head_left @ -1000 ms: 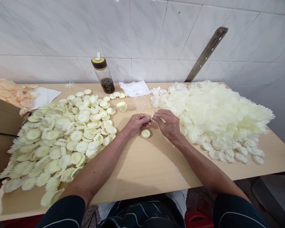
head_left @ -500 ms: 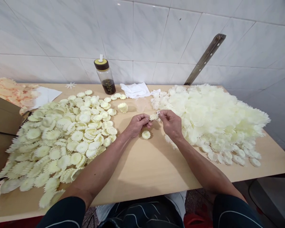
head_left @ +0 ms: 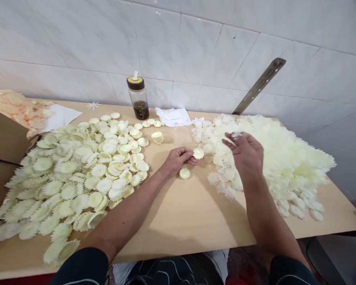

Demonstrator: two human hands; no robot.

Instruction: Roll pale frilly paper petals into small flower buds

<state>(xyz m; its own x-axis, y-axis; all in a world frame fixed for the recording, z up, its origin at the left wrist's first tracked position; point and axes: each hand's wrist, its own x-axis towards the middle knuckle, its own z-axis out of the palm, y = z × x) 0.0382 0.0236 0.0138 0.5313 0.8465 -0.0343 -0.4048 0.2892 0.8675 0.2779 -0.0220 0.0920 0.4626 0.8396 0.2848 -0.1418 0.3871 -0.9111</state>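
Note:
My left hand (head_left: 179,160) pinches a small cream scalloped flower piece (head_left: 198,153) by its edge, over the middle of the table. Just below that hand, a similar loose flower piece (head_left: 184,173) lies on the tabletop. Raised in front of the right-hand pile (head_left: 284,154) of pale, translucent petal discs is my right hand (head_left: 247,152). Its thumb and fingertips are closed around something small and whitish (head_left: 236,135), too blurred to name. To the left spreads a heap of cream fluted flower pieces (head_left: 103,170).
A short stack of flower pieces (head_left: 157,137) stands behind my left hand. Farther back are a bottle of dark liquid (head_left: 140,101) and a crumpled white tissue (head_left: 173,117). A metal strip (head_left: 259,86) leans on the tiled wall; a cardboard box (head_left: 6,146) borders the left heap.
My hands have come apart. The right has moved right and up, to the translucent pile, while the left stays near the middle with the flower piece. The view has tilted slightly.

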